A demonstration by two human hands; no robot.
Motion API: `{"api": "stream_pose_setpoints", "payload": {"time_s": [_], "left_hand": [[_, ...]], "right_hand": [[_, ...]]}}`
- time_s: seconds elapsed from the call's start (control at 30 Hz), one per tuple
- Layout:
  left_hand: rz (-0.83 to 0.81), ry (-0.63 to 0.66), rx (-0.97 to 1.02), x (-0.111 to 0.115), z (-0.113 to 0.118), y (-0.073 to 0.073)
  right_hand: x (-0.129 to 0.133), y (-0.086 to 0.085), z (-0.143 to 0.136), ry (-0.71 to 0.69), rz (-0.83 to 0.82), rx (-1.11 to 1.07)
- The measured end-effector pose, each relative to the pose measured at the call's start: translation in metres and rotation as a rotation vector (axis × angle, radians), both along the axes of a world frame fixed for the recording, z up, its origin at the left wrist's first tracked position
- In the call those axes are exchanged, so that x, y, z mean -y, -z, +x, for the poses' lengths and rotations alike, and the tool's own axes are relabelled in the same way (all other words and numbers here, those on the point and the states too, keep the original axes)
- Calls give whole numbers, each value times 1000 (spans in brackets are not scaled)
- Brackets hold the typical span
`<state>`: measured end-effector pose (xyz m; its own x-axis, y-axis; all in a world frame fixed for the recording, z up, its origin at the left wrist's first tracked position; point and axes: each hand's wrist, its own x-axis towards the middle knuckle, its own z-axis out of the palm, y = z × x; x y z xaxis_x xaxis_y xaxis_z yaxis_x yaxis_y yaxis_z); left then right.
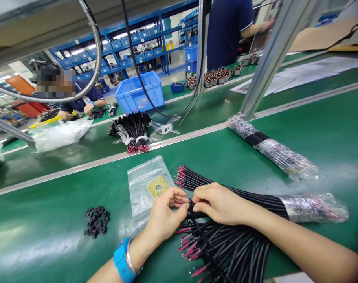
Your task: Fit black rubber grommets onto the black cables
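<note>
My left hand (168, 212), with a blue band at the wrist, pinches the red end of a black cable between thumb and fingers. Close against it, my right hand (215, 202) has its fingers closed on the same cable, at a small black part largely hidden by the fingertips. Beneath my hands lies a loose pile of black cables (237, 247) with red ends. Behind my right hand stretches a bundle of black cables (255, 198), its far end wrapped in clear plastic. A clear zip bag (137, 184) with a yellow square piece (158, 186) lies beyond my left hand.
Small black parts (97, 221) lie at the left. A wrapped cable bundle (273, 147) rests at the right. Tied cables (134, 129) and a blue bin (140, 92) stand beyond the metal rail (108, 159). Two people work farther back. A black cable (134, 59) hangs down.
</note>
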<state>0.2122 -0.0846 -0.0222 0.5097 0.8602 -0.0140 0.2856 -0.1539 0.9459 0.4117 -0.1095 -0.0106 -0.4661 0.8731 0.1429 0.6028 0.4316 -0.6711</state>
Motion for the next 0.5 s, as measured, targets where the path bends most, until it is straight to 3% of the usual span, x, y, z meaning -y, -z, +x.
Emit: {"api": "stream_pose_setpoints", "payload": {"time_s": [0.2, 0.37, 0.5], "left_hand": [[111, 72, -112, 7, -4, -8], [198, 198, -163, 19, -12, -30], [165, 254, -164, 24, -15, -34]], "right_hand": [[2, -4, 3, -31, -34, 78], [8, -4, 0, 214, 80, 365], [11, 3, -12, 294, 148, 605]]}}
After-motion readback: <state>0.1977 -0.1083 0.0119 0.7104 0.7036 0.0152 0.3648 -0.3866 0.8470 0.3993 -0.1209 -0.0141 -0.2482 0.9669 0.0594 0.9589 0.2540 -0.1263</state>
